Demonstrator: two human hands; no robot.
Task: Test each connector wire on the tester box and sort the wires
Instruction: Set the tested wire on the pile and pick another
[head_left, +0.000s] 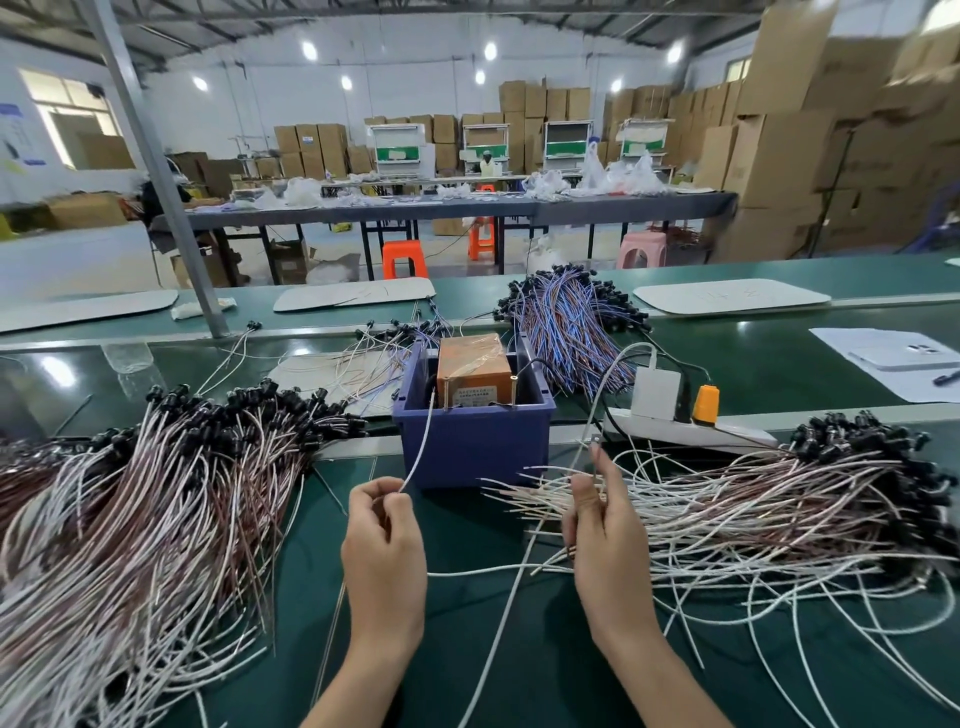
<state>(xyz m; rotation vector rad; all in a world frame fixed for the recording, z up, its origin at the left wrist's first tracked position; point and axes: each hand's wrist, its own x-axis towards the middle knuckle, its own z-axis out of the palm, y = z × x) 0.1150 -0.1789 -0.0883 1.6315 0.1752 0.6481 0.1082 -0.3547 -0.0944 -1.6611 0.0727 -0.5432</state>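
- Both forearms come in from the bottom edge over the green tabletop (561, 670). A bare strip of green runs between them up to the blue bin (467, 447).
- That strip is the only open lane. It is hemmed in by a left pile of wires (156, 499) and a right pile of wires (753, 499).
- The left hand (384, 540) is curled, with its fingertips pinching a white wire (420, 441). The wire climbs from the pinch over the bin's front wall to the orange tester box (470, 366) inside the bin.
- The right hand (605, 530) stands on edge, with thumb and fingers pinching a second wire (594, 457). Its tip pokes up above the fingertips, near the bin's right front corner.
- The bin stands just beyond both hands and touches neither.
- Loose ends of the right pile fan out against the right hand, while the left pile stops short of the left wrist.
- A power strip (675, 434) lies to the right of the bin along the ledge, and a blue and purple bundle (566, 322) lies behind the bin.
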